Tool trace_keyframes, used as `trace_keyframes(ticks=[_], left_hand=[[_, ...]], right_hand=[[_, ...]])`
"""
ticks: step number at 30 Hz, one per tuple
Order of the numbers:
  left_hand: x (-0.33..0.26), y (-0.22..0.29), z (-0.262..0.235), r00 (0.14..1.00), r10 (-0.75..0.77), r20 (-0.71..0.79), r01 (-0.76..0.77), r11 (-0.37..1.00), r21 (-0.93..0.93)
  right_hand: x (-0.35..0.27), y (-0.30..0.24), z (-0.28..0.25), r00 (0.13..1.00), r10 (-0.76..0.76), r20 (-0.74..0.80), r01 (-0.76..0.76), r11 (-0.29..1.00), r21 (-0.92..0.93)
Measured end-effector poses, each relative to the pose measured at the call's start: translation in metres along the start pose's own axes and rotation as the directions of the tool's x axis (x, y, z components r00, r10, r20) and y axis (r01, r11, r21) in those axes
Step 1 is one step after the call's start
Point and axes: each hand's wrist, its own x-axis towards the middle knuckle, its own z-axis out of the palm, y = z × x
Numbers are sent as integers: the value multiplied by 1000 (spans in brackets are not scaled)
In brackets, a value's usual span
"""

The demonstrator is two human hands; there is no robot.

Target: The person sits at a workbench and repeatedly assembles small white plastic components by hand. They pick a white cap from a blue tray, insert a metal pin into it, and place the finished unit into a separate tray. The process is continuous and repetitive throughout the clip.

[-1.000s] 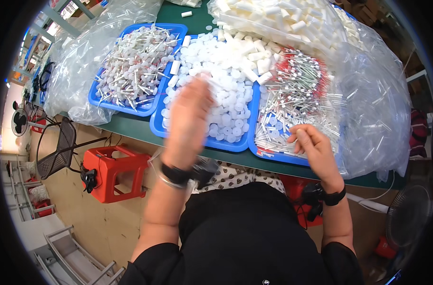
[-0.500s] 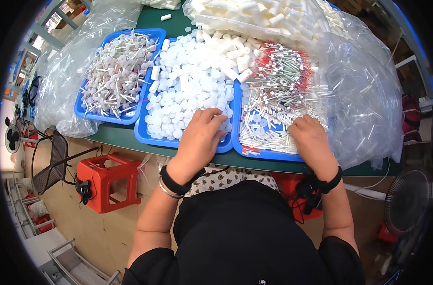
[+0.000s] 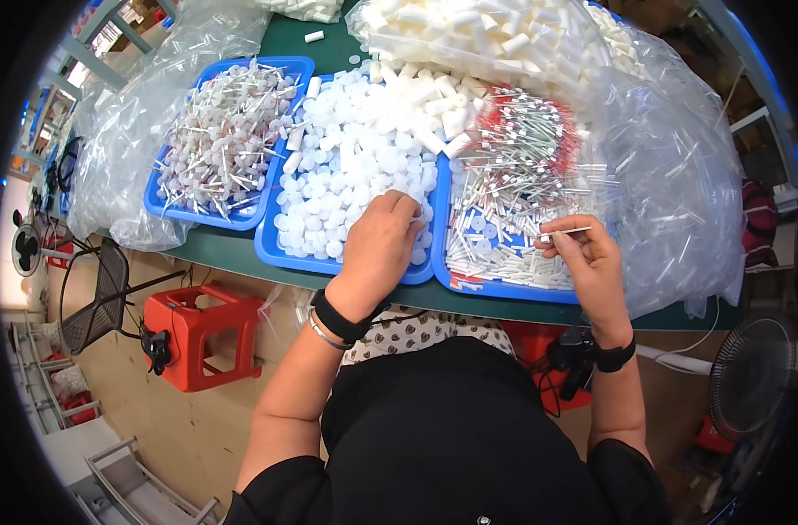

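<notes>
My right hand pinches a thin white stick between thumb and fingertips, just above the right blue tray. In that tray lie many short white tubes and a bundle of thin red-and-green wire pieces with white ends. My left hand reaches down into the translucent white discs heaped in the middle blue tray. Its fingers are bent together at the pile; their tips are partly hidden, so whatever they hold does not show.
At the left, another blue tray holds assembled pieces of disc and stick. A clear bag of white foam cylinders lies behind; plastic bags flank both sides. A red stool and a fan stand beyond the green table's front edge.
My right hand has lifted out of the white tubes and turned, now showing a thin stick in its fingers. My left hand has shifted slightly, still at the discs.
</notes>
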Motion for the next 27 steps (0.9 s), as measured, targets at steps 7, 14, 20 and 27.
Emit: trace_keyframes(ticks=[7,14,20,27], left_hand=[[-2,14,-20,854,-432,291,470,399,-788],[-29,40,6,662,-156,733,546,-569,-615],[-36,47,19,693,-64,718,504,-669,-546],[-36,48,21,676,-55,735,510,-684,-521]], right_hand=[[-5,1,10,996,78,36,-85,955,284],[-13,4,35,991,110,81,-134,895,425],[-11,12,42,989,116,87,-141,903,406],[-11,13,43,988,138,72,-155,893,423]])
